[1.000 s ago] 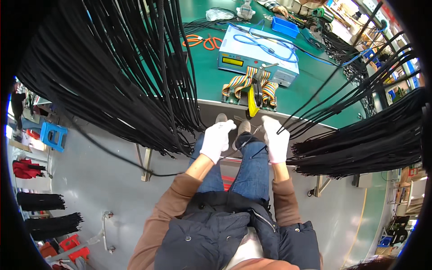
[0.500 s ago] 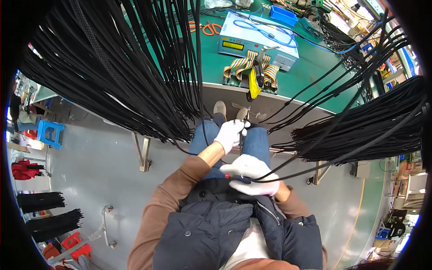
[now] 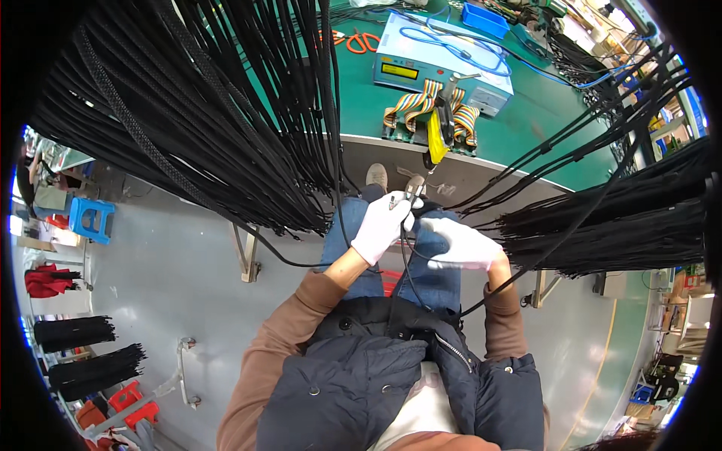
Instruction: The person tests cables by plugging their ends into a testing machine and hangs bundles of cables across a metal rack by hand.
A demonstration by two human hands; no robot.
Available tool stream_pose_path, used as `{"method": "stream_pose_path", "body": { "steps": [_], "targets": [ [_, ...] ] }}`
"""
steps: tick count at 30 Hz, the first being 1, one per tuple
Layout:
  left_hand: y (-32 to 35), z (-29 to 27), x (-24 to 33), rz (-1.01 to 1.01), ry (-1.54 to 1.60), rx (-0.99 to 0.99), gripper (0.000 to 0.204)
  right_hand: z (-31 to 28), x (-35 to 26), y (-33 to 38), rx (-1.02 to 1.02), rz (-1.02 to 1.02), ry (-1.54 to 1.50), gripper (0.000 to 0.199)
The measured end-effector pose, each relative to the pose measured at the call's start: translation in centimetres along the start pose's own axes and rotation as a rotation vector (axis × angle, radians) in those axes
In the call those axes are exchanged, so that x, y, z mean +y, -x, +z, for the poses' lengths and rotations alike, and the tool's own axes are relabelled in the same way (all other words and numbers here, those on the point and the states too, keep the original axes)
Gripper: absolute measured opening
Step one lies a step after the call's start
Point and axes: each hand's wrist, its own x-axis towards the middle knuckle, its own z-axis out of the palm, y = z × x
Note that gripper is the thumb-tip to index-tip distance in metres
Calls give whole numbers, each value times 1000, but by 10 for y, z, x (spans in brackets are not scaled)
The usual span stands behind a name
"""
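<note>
Nearest lies the quilted dark vest (image 3: 323, 391), soft and puffy, with a toothed metal zip; past it come jeans (image 3: 350, 229) of worn blue denim; over the lap the hands work in white, close-fitting gloves; the left hand (image 3: 380, 231) is closed, its thumb and fingers pinching a thin black cable (image 3: 408, 259) near its connector end (image 3: 412, 195), small, hard and partly metallic; that end points away from the body, toward the surface, tipped slightly right, while the smooth, round cable trails back below the glove in a loose curve to the lap, its long axis running roughly from body to surface; the right hand (image 3: 468, 246) is open just beside it, fingers spread and pointing left, though whether the fingertips touch a strand I cannot tell; at either side hang a left bundle (image 3: 173, 135) and a right bundle (image 3: 602, 229) of black cords, dense and matt; beyond, at the edge of the smooth green surface (image 3: 361, 105), sits a yellow-and-black clamp (image 3: 436, 139) with flat, striped ribbon cables (image 3: 412, 113); behind it stands a boxy, pale blue instrument (image 3: 421, 56); farther off are orange looped handles (image 3: 363, 42) and a rectangular blue tray (image 3: 485, 21).
</note>
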Motion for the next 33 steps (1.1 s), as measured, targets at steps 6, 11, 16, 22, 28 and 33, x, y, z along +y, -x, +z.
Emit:
{"method": "stream_pose_path", "body": {
  "steps": [6, 11, 16, 22, 28, 33],
  "targets": [
    [-11, -2, -19, 146, -302, -77, 19, 2, -11, -31, 399, 340, -605, 31],
    [-25, 7, -9, 255, -445, 84, 20, 12, -10, -53, 777, 440, -1217, 23],
    [-43, 13, 26, 218, -126, 208, 22, 3, -12, -51, 891, 470, -1121, 18],
    [-57, 1, 34, 166, 45, 116, 26, -1, -18, -52, 838, 589, -756, 15],
    [-62, -5, 37, 14, 198, 41, 28, 12, 7, -51, 876, 417, -376, 14],
    [-66, -13, 40, -14, 268, 29, 30, 13, 4, -57, 943, 233, -46, 10]
  ]
}}
